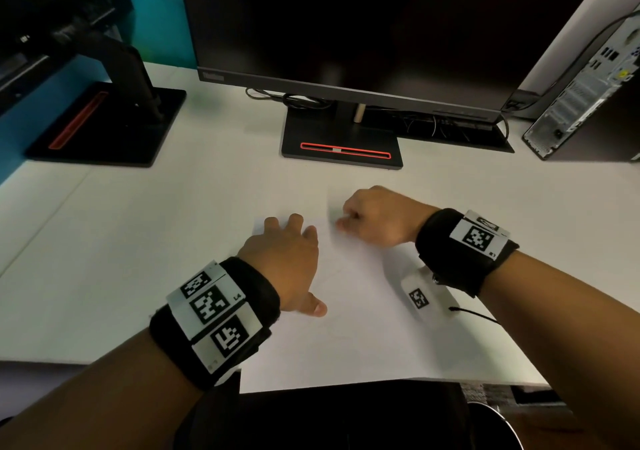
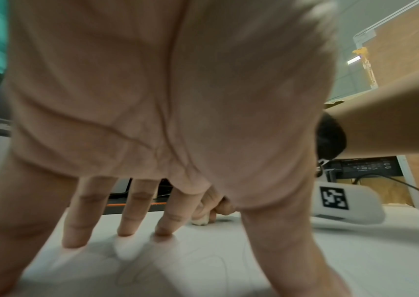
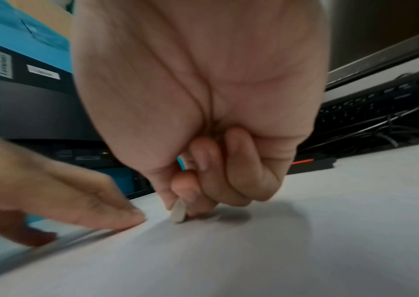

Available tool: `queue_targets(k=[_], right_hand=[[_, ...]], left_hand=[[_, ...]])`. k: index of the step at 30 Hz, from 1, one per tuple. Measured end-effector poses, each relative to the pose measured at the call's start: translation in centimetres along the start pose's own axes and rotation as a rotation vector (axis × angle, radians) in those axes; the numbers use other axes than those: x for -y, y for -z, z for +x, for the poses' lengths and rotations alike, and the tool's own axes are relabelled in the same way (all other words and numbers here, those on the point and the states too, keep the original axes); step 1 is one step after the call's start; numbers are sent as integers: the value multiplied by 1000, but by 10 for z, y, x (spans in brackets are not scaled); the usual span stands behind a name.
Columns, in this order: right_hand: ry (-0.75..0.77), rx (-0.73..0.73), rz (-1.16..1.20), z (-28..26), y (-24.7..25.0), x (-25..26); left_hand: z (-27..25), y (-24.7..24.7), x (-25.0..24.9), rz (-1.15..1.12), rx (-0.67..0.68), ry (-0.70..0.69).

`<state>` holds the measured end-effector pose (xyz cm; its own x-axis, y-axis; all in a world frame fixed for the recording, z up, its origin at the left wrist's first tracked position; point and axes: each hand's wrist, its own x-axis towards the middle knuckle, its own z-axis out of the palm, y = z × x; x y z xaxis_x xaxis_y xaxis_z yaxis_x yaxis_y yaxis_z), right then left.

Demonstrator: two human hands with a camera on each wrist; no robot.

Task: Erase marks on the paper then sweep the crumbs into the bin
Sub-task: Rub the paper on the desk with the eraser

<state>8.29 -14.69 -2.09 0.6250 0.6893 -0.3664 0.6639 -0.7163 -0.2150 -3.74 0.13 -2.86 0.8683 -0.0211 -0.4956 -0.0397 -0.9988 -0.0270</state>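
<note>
While rubbing goes on near the far edge of the paper [image 1: 349,332], left hand [image 1: 284,259] down flat on the sheet, fingers [image 2: 127,213] spread and straight, tips pressed to the page, thumb splayed back toward the body: plainly there to pin the sheet so it cannot slide or crease under the strokes. Right hand [image 1: 377,219] curled into a loose fist just beside it, thumb and fingers [image 3: 198,186] pinching a small pale eraser [image 3: 178,214], bottom edge touching the paper, held steep and low (a short grip, likely for pressure and control on a small spot). Hands close together but apart, the pinning fingertips just left of the eraser's working point, good placement for keeping that patch of sheet taut. Faint pencil lines showing on the page in the left wrist view, so erasing judged not yet finished. Crumbs too small to make out. Paper lying on the white surface [image 1: 138,249], its near edge at the surface's front edge. Bin not clearly identifiable; a dark rounded shape at lower right could be it, cannot tell. Monitor [image 1: 363,27] and its stand [image 1: 341,145] well behind, clear of the work.
</note>
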Motion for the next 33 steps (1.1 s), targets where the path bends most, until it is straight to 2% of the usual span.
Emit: queue_targets(k=[2, 4, 8, 12, 14, 17, 19, 21, 23, 26, 28, 30, 33], right_hand=[[73, 58, -9, -3, -10, 7], [63, 78, 3, -4, -7, 4], [-16, -14, -12, 2, 4, -5], [121, 43, 14, -3, -12, 8], [74, 65, 0, -2, -5, 2], [-6, -14, -29, 4, 6, -6], [46, -32, -39, 4, -2, -1], [109, 15, -27, 1, -10, 4], [83, 51, -23, -1, -6, 1], [3, -10, -18, 2, 5, -5], [44, -37, -16, 3, -1, -1], [111, 17, -16, -1, -10, 7], [61, 64, -13, -1, -2, 3]], left_hand=[[0, 0, -1, -5, 4, 2], [0, 0, -1, 1, 10, 4], [-1, 0, 0, 12, 7, 4], [-1, -1, 0, 12, 2, 6], [-1, -1, 0, 11, 2, 6], [-2, -2, 1, 8, -2, 6], [-2, -1, 1, -4, 1, 6], [-2, -2, 1, -9, 7, 8], [-2, -1, 1, -3, 7, 7], [-2, -1, 1, 3, 5, 6], [-2, -1, 1, 2, 5, 6], [-2, -1, 0, 5, 3, 7], [-3, -1, 1, 2, 9, 7]])
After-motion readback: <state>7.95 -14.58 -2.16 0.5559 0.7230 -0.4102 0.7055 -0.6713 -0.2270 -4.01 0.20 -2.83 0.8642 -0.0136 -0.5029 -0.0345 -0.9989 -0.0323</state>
